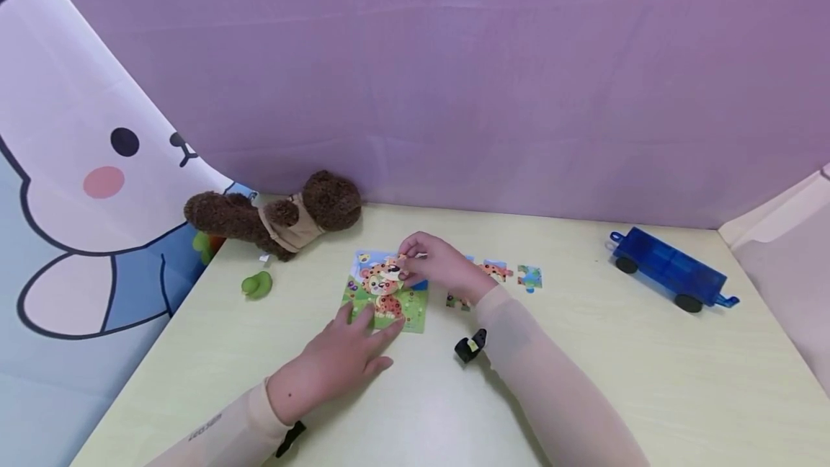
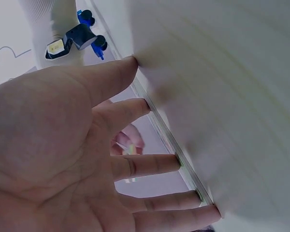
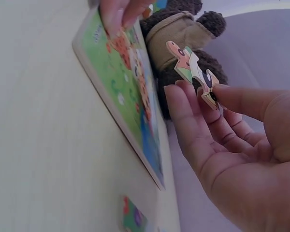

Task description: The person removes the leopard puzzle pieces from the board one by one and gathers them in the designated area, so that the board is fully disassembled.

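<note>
A flat picture puzzle (image 1: 417, 316) with a spotted cartoon leopard lies on the table in front of both hands. Over its upper right part, my right hand (image 1: 433, 267) pinches a puzzle piece (image 3: 197, 71) between thumb and fingers; the right wrist view shows it raised off the board (image 3: 117, 104). My left hand (image 1: 333, 357) rests with spread fingers on the puzzle's near edge, fingertips (image 2: 171, 163) at the board. Just right of the puzzle lie loose pieces: one blue-green (image 1: 529, 277), one spotted (image 1: 496, 269), and another (image 1: 457, 302) partly behind the right wrist.
A brown plush toy (image 1: 332, 200) in a beige garment lies at the back left, with a green toy duck (image 1: 258, 285) nearer. A blue toy wagon (image 1: 671, 269) stands far right. A purple cloth (image 1: 493, 92) hangs behind the table.
</note>
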The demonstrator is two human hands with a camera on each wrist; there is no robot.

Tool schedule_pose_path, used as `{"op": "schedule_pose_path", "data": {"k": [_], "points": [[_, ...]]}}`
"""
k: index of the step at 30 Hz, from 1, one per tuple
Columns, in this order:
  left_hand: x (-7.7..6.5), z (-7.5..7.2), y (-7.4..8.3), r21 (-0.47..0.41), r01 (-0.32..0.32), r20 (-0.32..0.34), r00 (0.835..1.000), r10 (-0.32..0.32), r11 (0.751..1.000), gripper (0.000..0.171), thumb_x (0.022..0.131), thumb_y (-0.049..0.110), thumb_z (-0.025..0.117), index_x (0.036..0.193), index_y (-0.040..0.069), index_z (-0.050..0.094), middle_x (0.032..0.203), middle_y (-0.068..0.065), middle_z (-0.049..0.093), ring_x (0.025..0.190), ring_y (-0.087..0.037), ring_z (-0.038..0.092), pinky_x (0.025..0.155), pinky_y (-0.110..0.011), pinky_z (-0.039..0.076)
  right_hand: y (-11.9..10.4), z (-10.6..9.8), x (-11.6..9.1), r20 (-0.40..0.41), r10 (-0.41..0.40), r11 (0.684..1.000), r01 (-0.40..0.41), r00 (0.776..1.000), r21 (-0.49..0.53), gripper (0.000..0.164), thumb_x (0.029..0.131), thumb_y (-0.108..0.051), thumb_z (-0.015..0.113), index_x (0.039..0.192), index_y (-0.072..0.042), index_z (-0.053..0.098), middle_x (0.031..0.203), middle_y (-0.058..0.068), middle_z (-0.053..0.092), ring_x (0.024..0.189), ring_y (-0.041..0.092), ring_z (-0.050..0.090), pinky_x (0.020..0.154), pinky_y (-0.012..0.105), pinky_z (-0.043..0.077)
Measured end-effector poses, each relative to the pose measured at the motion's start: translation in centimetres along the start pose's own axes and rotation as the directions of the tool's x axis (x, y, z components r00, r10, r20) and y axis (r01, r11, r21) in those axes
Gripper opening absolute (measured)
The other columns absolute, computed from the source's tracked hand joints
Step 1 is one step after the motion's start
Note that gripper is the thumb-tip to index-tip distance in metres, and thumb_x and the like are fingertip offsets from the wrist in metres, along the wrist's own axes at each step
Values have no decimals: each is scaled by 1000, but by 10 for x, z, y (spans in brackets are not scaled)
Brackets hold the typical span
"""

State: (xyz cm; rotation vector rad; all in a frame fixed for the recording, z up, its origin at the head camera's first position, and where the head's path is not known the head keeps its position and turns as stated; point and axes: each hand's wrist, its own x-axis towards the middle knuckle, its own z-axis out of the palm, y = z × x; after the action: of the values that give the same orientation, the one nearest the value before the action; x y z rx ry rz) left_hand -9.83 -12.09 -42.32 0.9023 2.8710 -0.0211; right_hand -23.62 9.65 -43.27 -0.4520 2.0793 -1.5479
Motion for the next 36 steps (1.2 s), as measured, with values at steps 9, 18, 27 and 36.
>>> {"op": "schedule_pose_path", "data": {"k": [9,18,27,36], "points": [[0,0,0,-6,6,11,1000,-6,1000,60,106,48,62,161,27,50,154,-30,52,132,-62,55,110,-67,55,-1,-26,-24,-32,-16,1000,15,999,-27,21,110,-16,61,128,-6,56,121,15,62,96,25,76,92,43,68],[-1,-3,1,-70,37,42,999,-34,997,61,106,47,62,162,27,48,157,-31,49,135,-66,50,107,-70,55,6,-72,-67,-60,-36,993,29,998,-118,22,110,-15,59,126,-1,53,119,18,61,92,24,75,87,42,69],[0,-3,3,-101,49,52,998,-44,994,61,107,46,61,163,27,47,158,-30,47,137,-67,47,106,-71,56,30,-100,-98,-23,58,978,-61,998,-198,20,110,-18,61,122,-3,56,113,16,61,89,25,74,85,39,68],[-1,-1,2,-79,41,37,999,-38,996,60,107,46,62,162,27,48,157,-31,48,136,-66,49,107,-70,55,47,-104,-106,34,79,968,-69,996,-240,16,109,-10,59,120,1,56,105,16,64,87,24,70,80,36,68]]}}
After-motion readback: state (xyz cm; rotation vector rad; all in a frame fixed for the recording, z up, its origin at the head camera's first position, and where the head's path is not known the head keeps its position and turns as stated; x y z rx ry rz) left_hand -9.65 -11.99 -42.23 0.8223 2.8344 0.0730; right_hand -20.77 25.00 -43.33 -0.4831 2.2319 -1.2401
